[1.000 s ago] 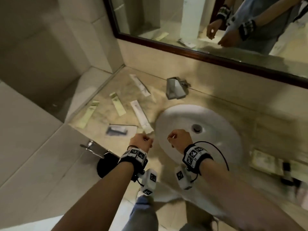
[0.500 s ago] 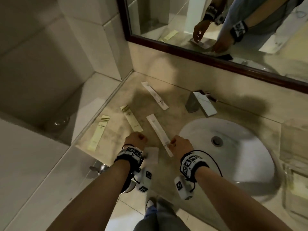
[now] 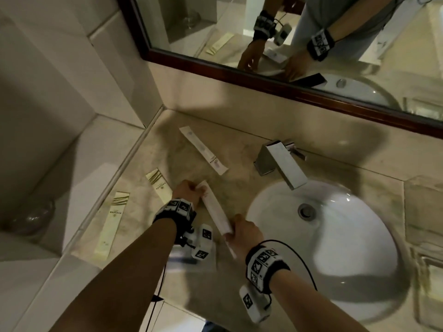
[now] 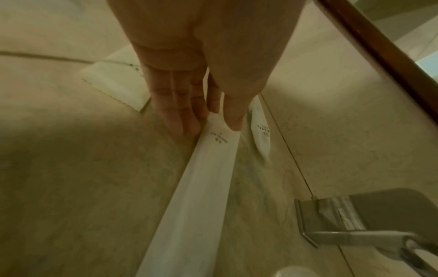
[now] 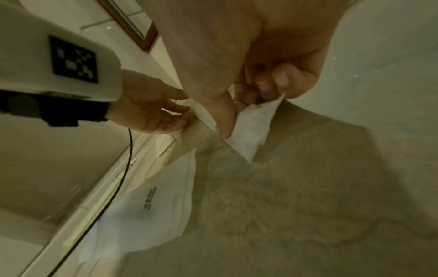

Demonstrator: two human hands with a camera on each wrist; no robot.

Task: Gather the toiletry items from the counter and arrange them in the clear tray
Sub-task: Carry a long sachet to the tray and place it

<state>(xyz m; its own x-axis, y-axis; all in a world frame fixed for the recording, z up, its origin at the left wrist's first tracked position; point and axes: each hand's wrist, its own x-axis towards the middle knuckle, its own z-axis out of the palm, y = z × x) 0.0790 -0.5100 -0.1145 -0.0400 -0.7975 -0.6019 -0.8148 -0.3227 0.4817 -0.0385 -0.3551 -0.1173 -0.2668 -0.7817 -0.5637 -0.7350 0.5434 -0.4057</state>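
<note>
Pinching opposite ends of one long white packet [image 3: 216, 209]: both hands [image 3: 217, 213].

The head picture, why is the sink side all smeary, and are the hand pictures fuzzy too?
Head view: the sink and clear tray are streaked by motion blur, while the faucet stays sharper. Left wrist view: dim, yellowish, soft. Right wrist view: the flat packet on the counter is smeared, its print unreadable.
</note>
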